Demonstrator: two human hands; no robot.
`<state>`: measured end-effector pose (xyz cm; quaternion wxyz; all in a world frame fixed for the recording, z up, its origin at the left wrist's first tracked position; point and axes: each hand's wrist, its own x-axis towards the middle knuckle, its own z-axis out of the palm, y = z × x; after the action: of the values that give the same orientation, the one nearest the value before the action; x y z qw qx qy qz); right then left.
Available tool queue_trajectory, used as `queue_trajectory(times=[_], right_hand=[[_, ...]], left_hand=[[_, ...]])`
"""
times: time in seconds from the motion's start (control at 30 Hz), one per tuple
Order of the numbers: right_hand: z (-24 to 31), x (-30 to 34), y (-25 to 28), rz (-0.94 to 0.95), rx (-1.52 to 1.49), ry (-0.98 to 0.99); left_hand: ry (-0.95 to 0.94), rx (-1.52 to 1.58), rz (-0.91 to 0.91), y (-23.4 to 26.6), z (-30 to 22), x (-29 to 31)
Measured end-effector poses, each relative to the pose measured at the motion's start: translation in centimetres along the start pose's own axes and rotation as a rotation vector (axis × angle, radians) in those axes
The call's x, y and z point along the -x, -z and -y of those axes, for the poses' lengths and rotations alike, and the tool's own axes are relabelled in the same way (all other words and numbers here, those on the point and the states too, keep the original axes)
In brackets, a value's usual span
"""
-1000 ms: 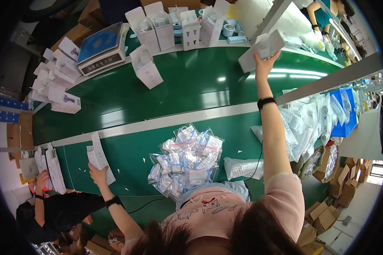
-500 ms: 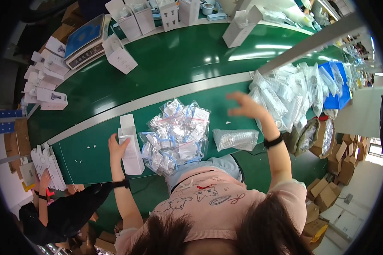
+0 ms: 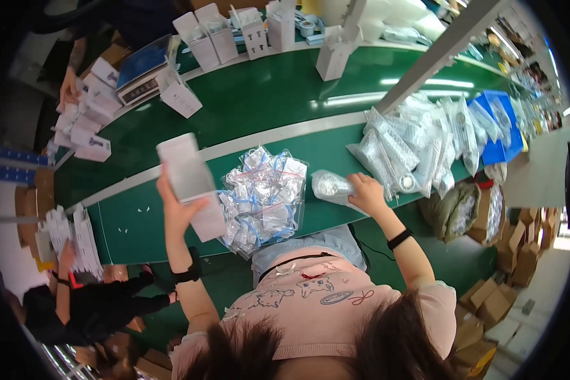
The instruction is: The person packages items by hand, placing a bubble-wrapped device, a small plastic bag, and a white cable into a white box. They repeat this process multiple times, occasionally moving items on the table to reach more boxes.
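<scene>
My left hand point(image 3: 178, 204) is closed around a tall white cardboard box point(image 3: 193, 180), lifted and tilted above the left part of the green bench. My right hand point(image 3: 366, 191) grips a bubble-wrapped item point(image 3: 330, 186) near the bench's front edge; the wrap blurs what is inside. Between my hands lies a heap of small clear bags point(image 3: 266, 196) holding white pieces and blue cords. Beyond my right hand is a large pile of bubble-wrap packages point(image 3: 418, 142).
Behind a pale rail runs a green conveyor belt point(image 3: 253, 101) carrying white boxes point(image 3: 332, 60). Stacked white boxes point(image 3: 92, 139) and a co-worker's hand point(image 3: 69, 92) are at far left. A blue bin point(image 3: 513, 142) stands at right. Another person works at lower left. A grey post slants across the upper right.
My left hand has lifted the white box off the bench. My right hand has come down and taken hold of the bubble-wrapped item, which has turned. A co-worker's hand has appeared at the far-left boxes.
</scene>
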<state>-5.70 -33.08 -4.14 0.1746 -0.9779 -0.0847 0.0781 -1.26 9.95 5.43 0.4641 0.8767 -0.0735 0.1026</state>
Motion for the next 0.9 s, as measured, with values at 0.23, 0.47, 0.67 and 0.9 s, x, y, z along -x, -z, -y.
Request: queue_trajectory(times=[0.23,0.47,0.67,0.9], right_hand=[[1.2,-4.4,19.2,-0.066,-0.583,0.239],[3.5,-8.8,22.5,0.266,-0.087,0.575],[5.1,-10.6,21.2,0.514,0.190,0.785],[8.7,-10.7,18.3,0.840,0.474,1.025]], left_hand=[[0.000,-0.007,0.106,-14.5,-10.2,0.6],[0.198,0.154,0.028,-21.4,-13.1,1.5],[-0.052,0.186,-0.093,-25.0,-10.8,3.3],[0.039,0.258,0.126,-24.0,-13.0,3.4]])
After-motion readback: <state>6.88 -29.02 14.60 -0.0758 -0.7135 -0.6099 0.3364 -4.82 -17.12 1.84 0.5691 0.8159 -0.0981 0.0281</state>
